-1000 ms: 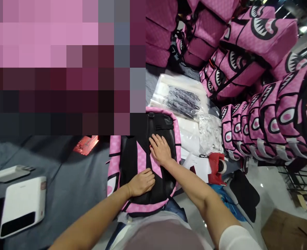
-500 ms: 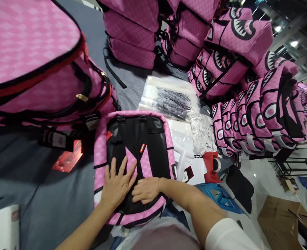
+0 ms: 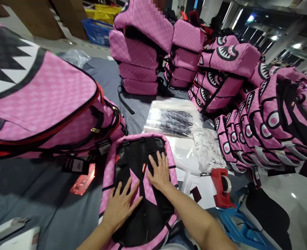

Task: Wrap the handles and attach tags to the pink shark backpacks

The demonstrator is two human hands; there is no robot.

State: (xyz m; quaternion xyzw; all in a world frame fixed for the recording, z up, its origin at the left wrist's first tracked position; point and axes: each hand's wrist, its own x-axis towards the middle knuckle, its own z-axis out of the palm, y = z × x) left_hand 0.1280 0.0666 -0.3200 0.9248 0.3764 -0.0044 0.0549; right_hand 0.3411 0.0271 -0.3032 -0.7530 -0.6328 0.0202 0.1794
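A pink backpack (image 3: 171, 158) with a black back panel lies in front of me, its straps side facing up. My left hand (image 3: 120, 206) rests on the lower left of the panel with fingers spread. Farther up on the right side, my right hand (image 3: 160, 172) lies flat on the panel near the right strap, fingers apart. Neither hand grips anything. Between them a small red and white label (image 3: 144, 167) shows on the panel. The backpack's bottom edge is partly cut off by the frame.
A large pink backpack (image 3: 57, 93) stands close on the left, with a red tag (image 3: 83, 180) beside it. Stacked pink backpacks (image 3: 139, 62) rise at the back; more stand in a row (image 3: 262, 125) at right. Clear plastic bags (image 3: 174, 116) and a red tape dispenser (image 3: 221, 189) lie nearby.
My right hand has gone from a curled pose low on the panel to lying spread out higher on the right. My left hand stays on the lower left. The view has tilted upward.
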